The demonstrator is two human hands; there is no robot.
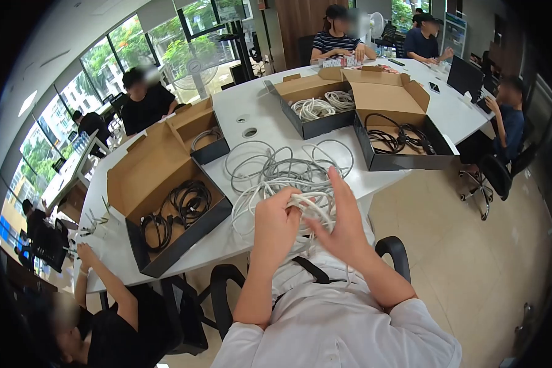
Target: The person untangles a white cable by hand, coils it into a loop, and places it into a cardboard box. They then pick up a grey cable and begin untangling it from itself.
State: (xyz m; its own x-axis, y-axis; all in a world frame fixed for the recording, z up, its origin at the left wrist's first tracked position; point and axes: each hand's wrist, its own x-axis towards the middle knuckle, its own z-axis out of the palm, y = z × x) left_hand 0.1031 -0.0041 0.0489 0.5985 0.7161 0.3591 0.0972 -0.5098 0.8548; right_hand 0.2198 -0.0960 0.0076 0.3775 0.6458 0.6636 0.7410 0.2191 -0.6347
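My left hand (277, 218) is closed around a white cable (318, 201), whose loops spread out beside its thumb and fingers. To the right, my right hand (342, 226) is open, with fingers stretched up and thumb pointing at the cable loops. A loose pile of tangled grey cables (288, 167) lies on the white table just beyond both hands. More white loops hang below and left of my left hand, and a strand dangles toward my lap.
Left stands an open box (165, 256) of black cables, with a smaller box (213, 149) holding a grey cable behind. Farther back are a box (328, 127) of white cables and a box (405, 162) of black cables. Several people sit around the table (239, 110).
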